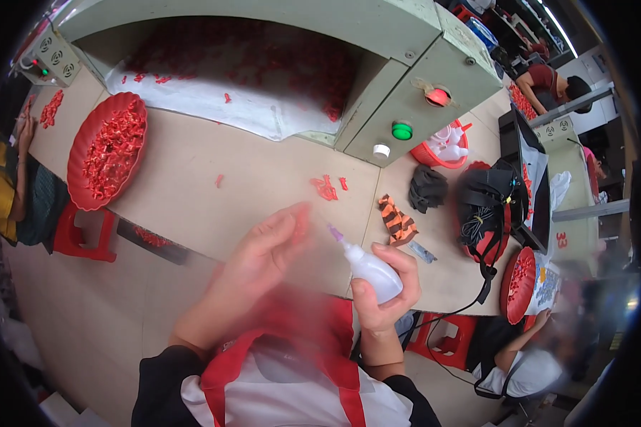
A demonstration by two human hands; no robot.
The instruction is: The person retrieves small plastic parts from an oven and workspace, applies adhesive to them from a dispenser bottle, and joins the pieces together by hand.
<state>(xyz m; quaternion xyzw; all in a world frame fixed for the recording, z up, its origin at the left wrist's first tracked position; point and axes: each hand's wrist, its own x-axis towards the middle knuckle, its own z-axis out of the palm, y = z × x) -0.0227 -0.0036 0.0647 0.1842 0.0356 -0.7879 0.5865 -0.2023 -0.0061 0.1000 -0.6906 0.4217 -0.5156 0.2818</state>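
Observation:
In my right hand (pixel 390 285) I hold a white squeeze bottle (pixel 379 276) with a purple nozzle, tilted so that its tip points up and left toward my left hand. The fingers of my left hand (pixel 267 242) are pinched together around a small red piece (pixel 303 219), whose shape is blurred. A short gap lies between the nozzle and the left fingertips. Beyond my hands, a few loose red pieces (pixel 325 188) rest on the table (pixel 263 164).
A machine (pixel 413 99) with a white-lined opening stands at the back. Left is a red scalloped tray (pixel 73 160) of red pieces. On the right are a striped cloth (pixel 397 219), a dark cloth (pixel 427 188), a red basket (pixel 424 155) of bottles and a black bag (pixel 488 196). Other people sit on both sides.

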